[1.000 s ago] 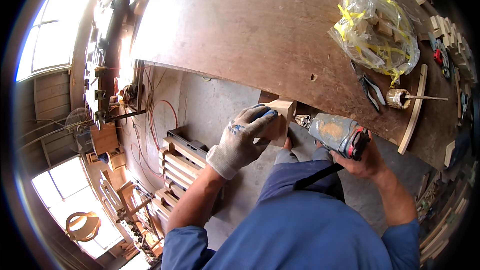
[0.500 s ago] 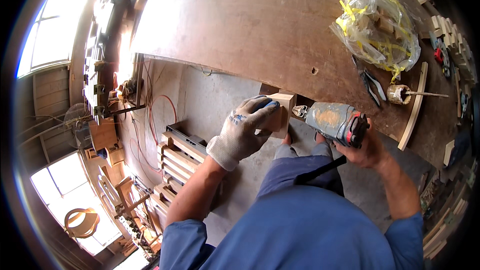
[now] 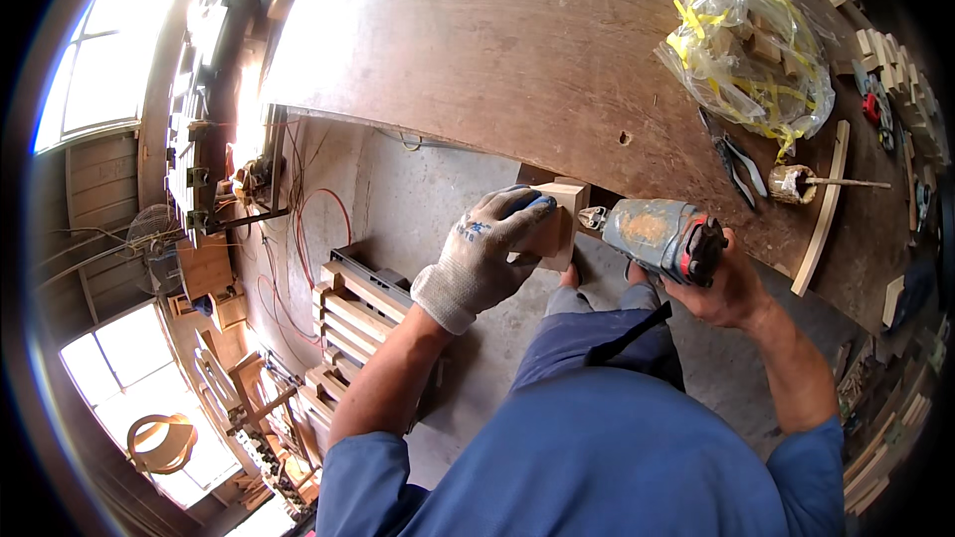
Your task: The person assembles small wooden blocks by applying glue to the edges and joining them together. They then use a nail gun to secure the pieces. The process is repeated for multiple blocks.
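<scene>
My left hand (image 3: 485,257), in a pale knitted work glove with blue on the fingertips, is wrapped round a light wooden piece (image 3: 567,207) at the table's near edge. Part of that wood is hidden under the glove. In my bare right hand (image 3: 724,290) is a worn grey nail gun (image 3: 647,232) with a red and black end cap. Its metal nose points left and sits against or just beside the wood's right side; I cannot tell whether they touch. The gun's handle is mostly hidden beneath its body.
Across the brown tabletop (image 3: 477,50) lie a clear plastic bag with yellow strips (image 3: 746,60), pliers (image 3: 738,164), a pot with a stick in it (image 3: 791,185) and a wooden strip (image 3: 826,214). Stacked slats (image 3: 360,313) stand at left, near red hoses (image 3: 308,201) on the floor.
The nail gun and my right hand have shifted very slightly left and tilted a little. My left hand keeps its grip on the wood, almost unmoved.
</scene>
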{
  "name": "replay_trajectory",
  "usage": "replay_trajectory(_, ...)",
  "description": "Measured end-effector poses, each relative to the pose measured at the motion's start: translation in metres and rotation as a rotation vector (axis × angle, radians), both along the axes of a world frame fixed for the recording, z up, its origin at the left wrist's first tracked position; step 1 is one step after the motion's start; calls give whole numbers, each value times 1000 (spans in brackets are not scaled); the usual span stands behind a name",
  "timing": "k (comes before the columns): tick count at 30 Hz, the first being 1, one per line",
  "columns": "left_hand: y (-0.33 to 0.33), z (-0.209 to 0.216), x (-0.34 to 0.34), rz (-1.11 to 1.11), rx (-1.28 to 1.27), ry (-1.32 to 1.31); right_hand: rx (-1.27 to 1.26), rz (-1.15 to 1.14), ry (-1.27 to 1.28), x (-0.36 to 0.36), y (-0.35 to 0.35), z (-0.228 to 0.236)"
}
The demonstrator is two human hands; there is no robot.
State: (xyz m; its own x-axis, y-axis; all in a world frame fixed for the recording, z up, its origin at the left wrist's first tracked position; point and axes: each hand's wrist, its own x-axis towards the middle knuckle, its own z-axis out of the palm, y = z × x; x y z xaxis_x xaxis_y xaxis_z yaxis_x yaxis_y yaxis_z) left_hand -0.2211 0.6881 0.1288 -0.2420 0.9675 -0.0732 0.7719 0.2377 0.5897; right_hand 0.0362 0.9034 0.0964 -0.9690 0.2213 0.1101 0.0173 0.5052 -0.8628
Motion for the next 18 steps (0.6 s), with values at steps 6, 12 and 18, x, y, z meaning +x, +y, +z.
replay_trajectory(6, 0, 2, 0, -1, -10, 10, -16, -11, 23, -4, -1, 5)
replay_trajectory(12, -3, -3, 0, 9, 11, -6, 28, 13, 15, -6, 0, 5)
replay_trajectory(18, -1, -3, -1, -3, 23, -22, -43, 17, 12, -7, -3, -3)
